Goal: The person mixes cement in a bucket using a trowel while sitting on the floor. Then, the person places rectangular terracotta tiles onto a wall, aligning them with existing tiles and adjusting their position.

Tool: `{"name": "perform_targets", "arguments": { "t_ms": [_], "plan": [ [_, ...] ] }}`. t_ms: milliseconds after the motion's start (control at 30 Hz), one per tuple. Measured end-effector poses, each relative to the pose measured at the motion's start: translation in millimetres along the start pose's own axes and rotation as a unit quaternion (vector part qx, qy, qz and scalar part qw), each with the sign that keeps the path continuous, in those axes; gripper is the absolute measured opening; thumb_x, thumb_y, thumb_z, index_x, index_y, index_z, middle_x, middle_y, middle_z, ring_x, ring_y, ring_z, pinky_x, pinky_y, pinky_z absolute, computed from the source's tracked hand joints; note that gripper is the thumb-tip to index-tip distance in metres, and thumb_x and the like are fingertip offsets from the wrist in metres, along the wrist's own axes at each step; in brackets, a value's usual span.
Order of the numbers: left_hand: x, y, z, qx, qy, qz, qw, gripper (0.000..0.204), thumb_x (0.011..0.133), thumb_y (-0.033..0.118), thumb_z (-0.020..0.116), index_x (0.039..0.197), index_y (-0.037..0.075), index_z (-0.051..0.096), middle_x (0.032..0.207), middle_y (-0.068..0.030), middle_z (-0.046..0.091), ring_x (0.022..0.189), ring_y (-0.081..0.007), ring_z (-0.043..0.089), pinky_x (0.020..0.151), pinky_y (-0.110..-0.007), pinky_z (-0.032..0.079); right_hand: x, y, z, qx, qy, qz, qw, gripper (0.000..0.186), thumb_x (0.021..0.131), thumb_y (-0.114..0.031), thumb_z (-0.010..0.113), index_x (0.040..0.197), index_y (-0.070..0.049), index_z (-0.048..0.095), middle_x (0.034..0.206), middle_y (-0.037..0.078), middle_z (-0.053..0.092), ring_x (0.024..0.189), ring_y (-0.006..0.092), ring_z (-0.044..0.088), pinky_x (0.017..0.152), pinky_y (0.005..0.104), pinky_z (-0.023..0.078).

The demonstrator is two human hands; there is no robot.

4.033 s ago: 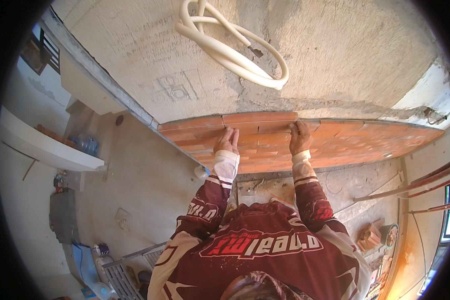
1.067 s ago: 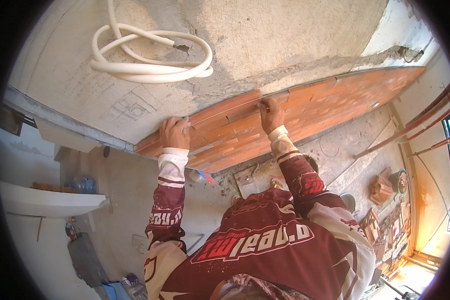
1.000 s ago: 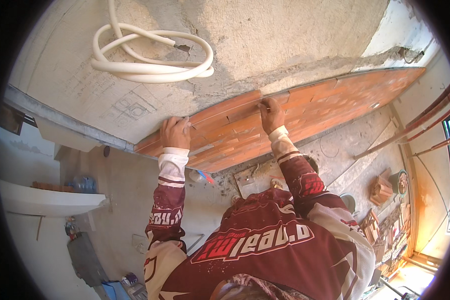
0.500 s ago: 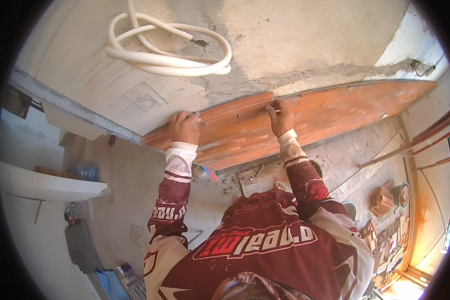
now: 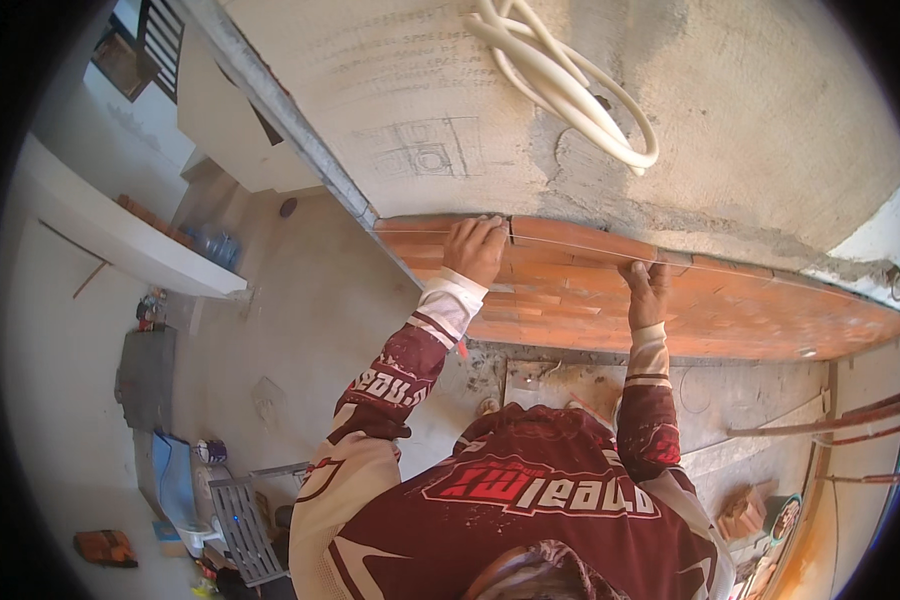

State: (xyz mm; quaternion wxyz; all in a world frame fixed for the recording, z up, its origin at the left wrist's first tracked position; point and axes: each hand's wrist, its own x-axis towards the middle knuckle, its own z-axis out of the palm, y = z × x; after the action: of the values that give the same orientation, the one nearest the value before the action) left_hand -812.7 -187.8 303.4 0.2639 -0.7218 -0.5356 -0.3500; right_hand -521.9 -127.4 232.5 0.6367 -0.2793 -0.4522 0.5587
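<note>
A wall of orange-red brick tiles [image 5: 560, 300] runs across the middle, with a thin white string [image 5: 570, 245] stretched along its top row. One long brick tile [image 5: 582, 240] in that row lies between my two hands. At its left end is my left hand [image 5: 475, 248], fingers bent over the top edge and closed against the brickwork. My right hand [image 5: 648, 290] is at the tile's right end, thumb and fingers closed at its lower corner by the string. My fingers partly hide both ends.
Coiled white hose [image 5: 570, 95] hangs on the plaster wall [image 5: 750, 120] above the bricks. Past a metal corner edge [image 5: 300, 130] at left, the room opens out. A grey slatted folding step [image 5: 245, 530] stands lower left. Wooden poles [image 5: 830, 425] lean at right, near a bucket [image 5: 785, 515].
My view has turned, so the wall, hose and hands appear further right. My hands stay at the top row of bricks, the left with its fingers still over the edge.
</note>
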Motion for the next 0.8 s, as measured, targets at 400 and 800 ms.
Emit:
{"name": "perform_targets", "arguments": {
  "t_ms": [400,800],
  "plan": [
    [-3.8,0.1,-5.5,-0.028,-0.017,-0.013,0.999,0.006,0.078,0.008,0.064,0.083,0.006,0.064,0.097,-0.0082,0.066,0.093,-0.0273,0.060,0.083,-0.040,0.048,-42.7,-3.3,-54.0,0.040,0.050,0.098,0.993,0.013,0.092,-0.014,0.058,0.102,-0.010,0.050,0.095,0.002,0.057,0.088,0.0140,0.059,0.080,0.0333,0.053],
    [-0.8,5.0,-6.1,-0.099,-0.041,0.031,0.994,0.022,0.078,0.006,0.066,0.101,0.003,0.064,0.111,-0.0136,0.061,0.108,-0.0343,0.055,0.092,-0.044,0.044,-194.4,34.9,-119.3,-0.334,0.290,0.215,0.871,0.023,0.085,-0.017,0.065,0.097,-0.001,0.053,0.090,0.008,0.060,0.082,0.0153,0.061,0.062,0.0310,0.053]
  ]
}}
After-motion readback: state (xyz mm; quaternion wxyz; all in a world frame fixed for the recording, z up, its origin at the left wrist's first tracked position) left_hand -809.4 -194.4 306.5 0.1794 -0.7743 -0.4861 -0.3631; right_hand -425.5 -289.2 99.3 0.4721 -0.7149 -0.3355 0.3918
